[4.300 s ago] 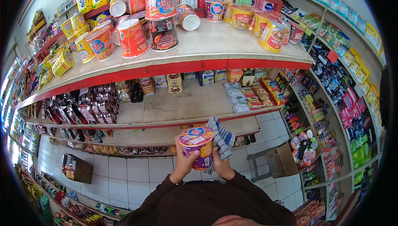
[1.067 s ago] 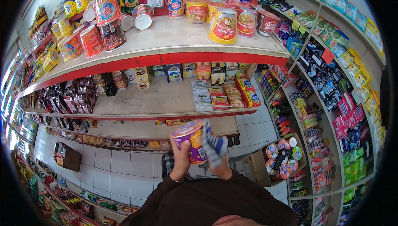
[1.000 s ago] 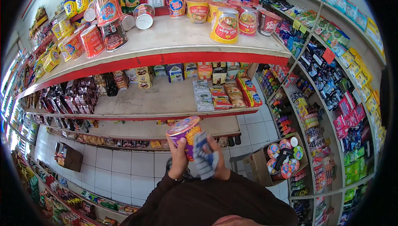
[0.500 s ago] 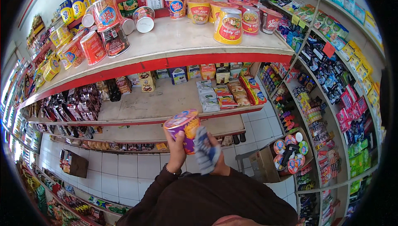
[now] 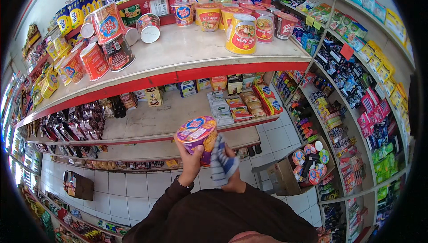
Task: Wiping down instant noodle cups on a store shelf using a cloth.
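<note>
A purple and yellow instant noodle cup (image 5: 199, 131) is held in front of my chest, its lid tilted toward me. My left hand (image 5: 191, 162) wraps round its left side, thumb on the near wall. In my right hand (image 5: 234, 176) is a blue, white and grey striped cloth (image 5: 221, 160), which lies against or close beside the cup's right side. The cloth partly hides the right fingers. Beyond my hands, a yellow noodle cup (image 5: 242, 34) stands at the front of the upper shelf (image 5: 187, 49), with more cups behind it.
On the upper shelf's left are stacked cups (image 5: 109, 24) and one lying on its side (image 5: 148, 28). Packets (image 5: 220, 109) fill part of the shelf below. To my right, an open carton (image 5: 285, 176) holds several cups; another box (image 5: 78, 185) sits on the tiled floor at left.
The cup's lid has tipped more toward me. The cloth has shifted slightly along the cup's right side and looks less blurred. The whole view has turned a little.
</note>
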Tool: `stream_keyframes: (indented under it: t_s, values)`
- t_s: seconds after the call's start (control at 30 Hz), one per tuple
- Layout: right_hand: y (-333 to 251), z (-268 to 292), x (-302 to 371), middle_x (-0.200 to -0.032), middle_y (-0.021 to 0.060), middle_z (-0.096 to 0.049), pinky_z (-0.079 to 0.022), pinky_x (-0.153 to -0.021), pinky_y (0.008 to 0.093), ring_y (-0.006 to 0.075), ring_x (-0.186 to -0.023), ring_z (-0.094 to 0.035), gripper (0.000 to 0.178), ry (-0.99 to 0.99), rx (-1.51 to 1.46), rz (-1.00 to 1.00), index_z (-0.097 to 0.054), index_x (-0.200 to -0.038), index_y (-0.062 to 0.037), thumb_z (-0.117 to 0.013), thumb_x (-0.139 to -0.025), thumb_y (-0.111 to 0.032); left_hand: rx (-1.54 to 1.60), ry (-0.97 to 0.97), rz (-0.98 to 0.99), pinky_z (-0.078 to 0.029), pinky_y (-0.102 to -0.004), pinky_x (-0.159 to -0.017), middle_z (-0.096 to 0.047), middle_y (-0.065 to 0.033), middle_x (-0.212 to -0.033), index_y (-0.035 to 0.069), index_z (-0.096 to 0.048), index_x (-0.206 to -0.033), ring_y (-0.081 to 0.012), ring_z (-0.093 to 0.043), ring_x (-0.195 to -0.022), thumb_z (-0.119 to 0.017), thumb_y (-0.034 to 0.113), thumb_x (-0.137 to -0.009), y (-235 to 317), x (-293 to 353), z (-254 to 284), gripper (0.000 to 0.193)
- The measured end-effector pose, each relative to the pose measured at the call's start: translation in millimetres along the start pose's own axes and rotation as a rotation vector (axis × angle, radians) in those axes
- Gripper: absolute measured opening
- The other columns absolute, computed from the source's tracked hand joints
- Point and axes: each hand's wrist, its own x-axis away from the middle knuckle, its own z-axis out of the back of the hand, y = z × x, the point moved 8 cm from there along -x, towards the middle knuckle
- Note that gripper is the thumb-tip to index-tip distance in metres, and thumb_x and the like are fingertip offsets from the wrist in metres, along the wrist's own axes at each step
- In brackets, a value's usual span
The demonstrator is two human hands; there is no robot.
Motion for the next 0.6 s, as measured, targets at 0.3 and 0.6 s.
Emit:
stream_keyframes:
  t_s: [0.3,0.6]
  values:
    - [17,24,-23,-0.134,0.0123,-0.045,-0.029,-0.106,0.0338,0.0218,-0.126,-0.041,0.047,0.116,-0.019,-0.249,-0.039,-0.133,0.0059,-0.053,-0.095,-0.017,-0.128,-0.089,0.016,-0.038,-0.0344,-0.100,-0.043,-0.0117,-0.123,0.003,-0.024,-0.132,-0.0195,-0.045,-0.116,-0.075,0.022,-0.077,-6,14,-14,0.078]
    - [43,10,5,-0.135,0.0106,-0.041,-0.031,-0.107,0.0349,0.0208,-0.123,-0.042,0.085,0.027,-0.295,-0.529,-0.023,-0.141,0.0011,-0.077,-0.078,-0.017,0.082,-0.178,0.130,-0.035,-0.0355,-0.104,-0.038,-0.0134,-0.134,0.004,-0.012,-0.142,-0.0219,-0.040,-0.125,-0.075,0.036,-0.077,-19,0,-10,0.096]
